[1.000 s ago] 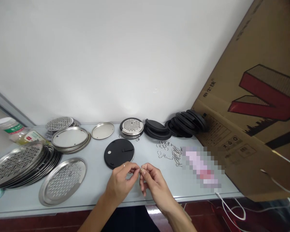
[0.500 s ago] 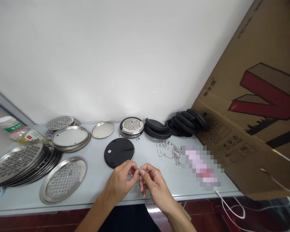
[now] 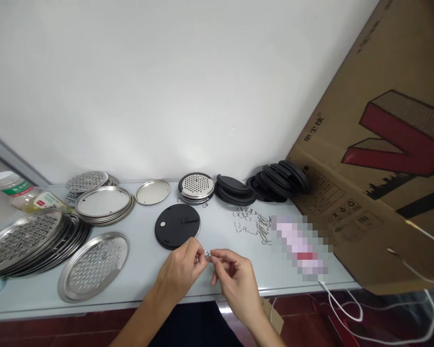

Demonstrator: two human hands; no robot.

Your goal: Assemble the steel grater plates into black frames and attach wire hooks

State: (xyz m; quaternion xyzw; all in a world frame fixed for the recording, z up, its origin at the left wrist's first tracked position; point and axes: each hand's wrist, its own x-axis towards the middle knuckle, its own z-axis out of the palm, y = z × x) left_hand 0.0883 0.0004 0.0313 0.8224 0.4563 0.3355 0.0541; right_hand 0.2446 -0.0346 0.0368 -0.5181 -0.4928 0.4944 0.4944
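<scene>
A small shiny metal ring [image 3: 207, 254] sits between my fingertips, partly hidden by them. My left hand [image 3: 181, 267] pinches it from one side, and the thumb and fingertips of my right hand [image 3: 237, 282] close on its other side. Just beyond my left hand lies a round black disc [image 3: 178, 225] with a small pale dot and a slot. To the right of the disc are several loose metal rings [image 3: 243, 213] and a cluster of wire hooks [image 3: 262, 226].
Perforated grater plates [image 3: 25, 236] are stacked at the left, with a single grater plate [image 3: 94, 267] in front. Plain metal discs [image 3: 103, 202], finished graters [image 3: 197, 185] and black round parts [image 3: 235, 188] line the wall. A large cardboard box [image 3: 347, 193] stands at the right.
My hands have drawn slightly apart, and more of the metal ring shows between the fingertips. The camera view has shifted a little.
</scene>
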